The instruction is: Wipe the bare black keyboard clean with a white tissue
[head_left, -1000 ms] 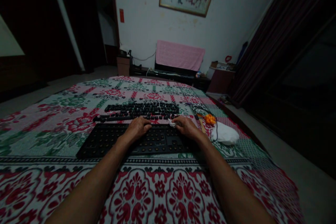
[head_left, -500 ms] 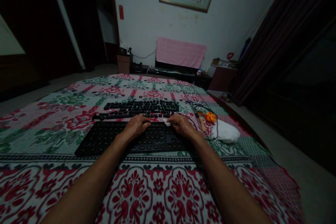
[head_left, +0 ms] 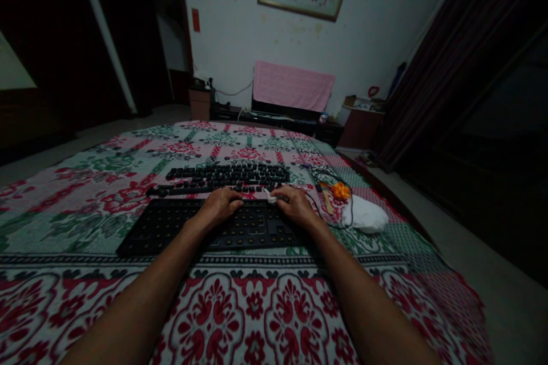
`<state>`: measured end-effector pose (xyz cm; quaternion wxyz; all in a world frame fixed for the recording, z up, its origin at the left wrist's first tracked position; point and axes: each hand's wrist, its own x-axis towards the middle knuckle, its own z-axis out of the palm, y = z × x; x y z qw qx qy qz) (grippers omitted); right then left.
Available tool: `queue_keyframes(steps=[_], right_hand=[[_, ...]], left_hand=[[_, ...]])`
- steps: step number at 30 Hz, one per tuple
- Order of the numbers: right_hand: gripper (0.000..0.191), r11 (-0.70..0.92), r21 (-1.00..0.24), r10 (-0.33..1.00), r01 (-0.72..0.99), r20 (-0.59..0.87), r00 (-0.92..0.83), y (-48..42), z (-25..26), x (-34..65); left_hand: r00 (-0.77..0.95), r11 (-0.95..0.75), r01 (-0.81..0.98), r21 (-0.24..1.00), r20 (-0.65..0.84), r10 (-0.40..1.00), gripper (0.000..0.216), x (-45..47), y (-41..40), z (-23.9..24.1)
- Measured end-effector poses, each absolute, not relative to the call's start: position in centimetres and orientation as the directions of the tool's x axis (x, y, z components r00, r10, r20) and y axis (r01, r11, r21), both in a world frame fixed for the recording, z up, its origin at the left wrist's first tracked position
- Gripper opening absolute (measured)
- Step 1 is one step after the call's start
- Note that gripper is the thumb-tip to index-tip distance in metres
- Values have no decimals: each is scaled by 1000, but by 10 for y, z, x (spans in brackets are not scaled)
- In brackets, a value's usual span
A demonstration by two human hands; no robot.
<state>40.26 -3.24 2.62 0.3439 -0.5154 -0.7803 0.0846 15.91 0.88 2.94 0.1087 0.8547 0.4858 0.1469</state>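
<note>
A black keyboard base with bare switch sockets [head_left: 171, 228] lies on a floral bedspread [head_left: 240, 313]. Behind it lie rows of loose black keycaps [head_left: 231, 175]. My left hand [head_left: 219, 208] rests with curled fingers on the base's far edge, and what it holds, if anything, is hidden. My right hand [head_left: 293, 205] pinches a small white wad [head_left: 270, 198] against the base's far edge, just right of the left hand.
A white bundle [head_left: 365, 215], an orange object [head_left: 341, 190], a wooden-handled tool [head_left: 327, 201] and a black cable [head_left: 325, 174] lie to the right on the bed. The bed's right edge drops to the floor. A pink-covered cabinet [head_left: 293, 85] stands at the far wall.
My right hand with the white wad has slid a little leftward along the base's far edge. The left hand stays put. The camera shifted slightly.
</note>
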Motion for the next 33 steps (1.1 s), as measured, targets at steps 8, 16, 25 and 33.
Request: queue_keyframes(steps=[8, 16, 25, 33], right_hand=[[33, 407, -373, 892, 834, 359, -275, -33, 31, 409], [26, 301, -727, 945, 617, 314, -91, -32, 36, 430], [33, 358, -414, 914, 837, 337, -225, -35, 38, 410], [22, 357, -509, 923, 783, 322, -212, -33, 39, 431]], left_hand=[[478, -493, 803, 336, 131, 868, 33, 160, 6, 32], [542, -544, 761, 353, 115, 832, 35, 154, 10, 32], [521, -516, 792, 326, 80, 850, 36, 157, 7, 38], [536, -538, 782, 315, 101, 838, 37, 156, 7, 37]])
